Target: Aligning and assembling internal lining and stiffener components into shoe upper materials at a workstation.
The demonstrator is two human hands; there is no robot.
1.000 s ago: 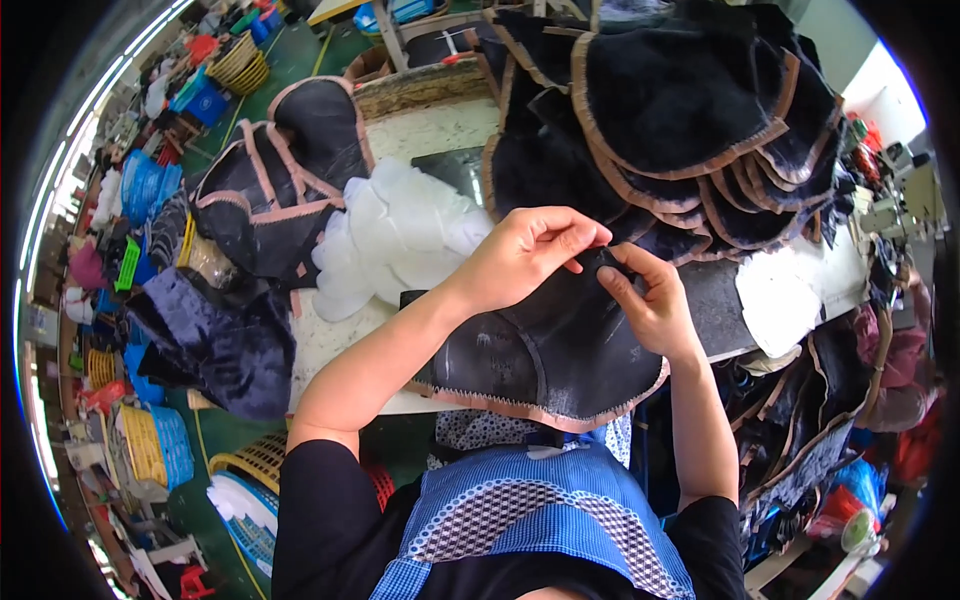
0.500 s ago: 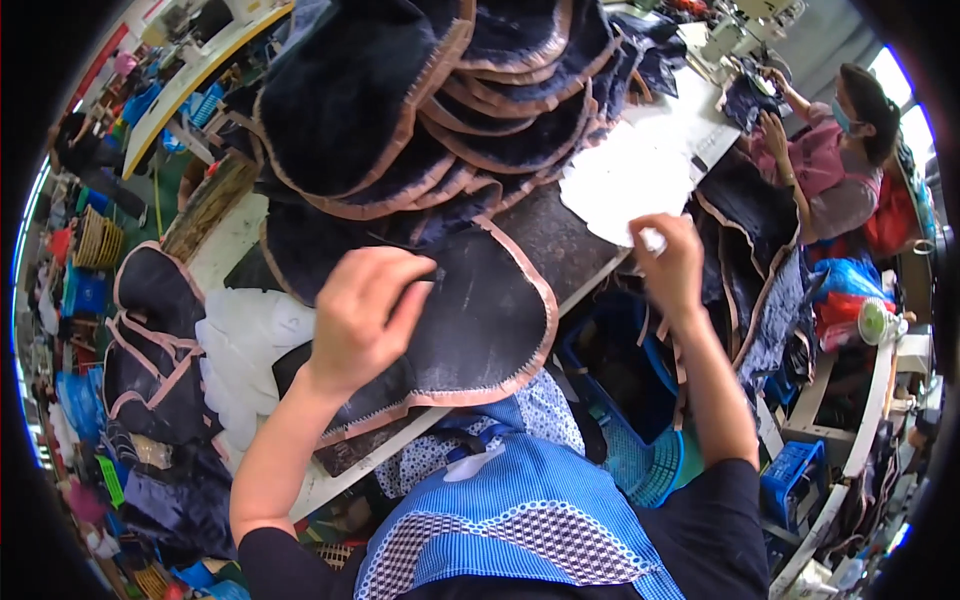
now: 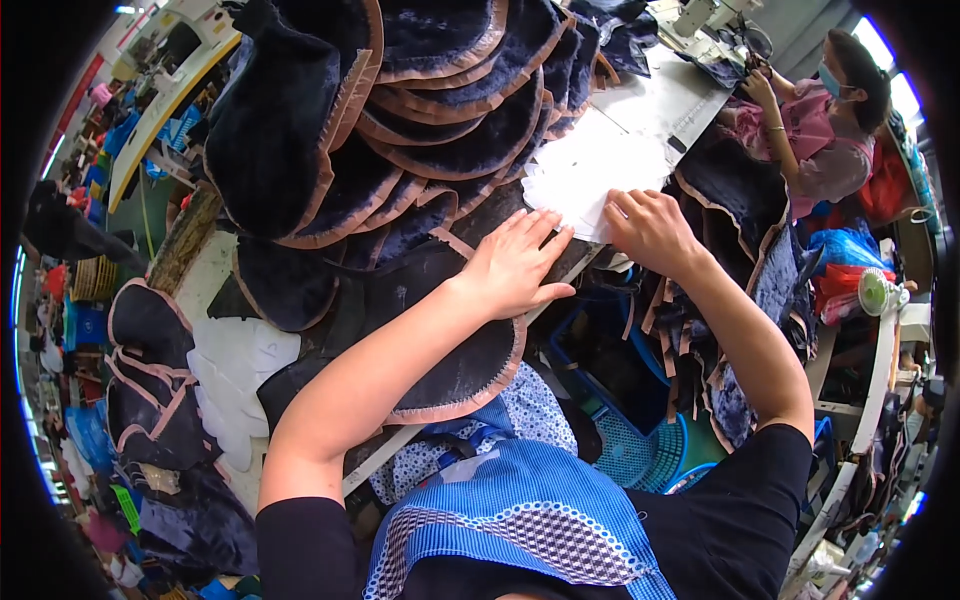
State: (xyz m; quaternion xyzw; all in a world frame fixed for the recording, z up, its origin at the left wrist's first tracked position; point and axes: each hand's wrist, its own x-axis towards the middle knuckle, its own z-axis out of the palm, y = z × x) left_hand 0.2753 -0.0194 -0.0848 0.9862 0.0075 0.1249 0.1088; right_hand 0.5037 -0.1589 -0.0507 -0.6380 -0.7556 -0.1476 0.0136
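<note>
Head view, L hand (image 3: 508, 265) spread, R hand (image 3: 652, 232) at white pcs (image 3: 588, 165), grip unclear

We are seeing a co-worker (image 3: 835, 175) in a pink apron, upper right, near a sewing machine (image 3: 700, 16). Below, we are noting a blue bag (image 3: 836, 253), a red bag (image 3: 834, 284) touching it, a pale green fan (image 3: 873, 292) alongside. Lower middle, we are logging a light-blue mesh basket (image 3: 632, 450); far left, a bright green crate (image 3: 127, 509).

Worktable (image 3: 697, 92) — pale top | near edge: pink-trimmed dark panel (image 3: 470, 350) | right: white sheets (image 3: 590, 165) | left: white cutouts (image 3: 235, 370) | far side — heaped plush pieces (image 3: 465, 130)
</note>
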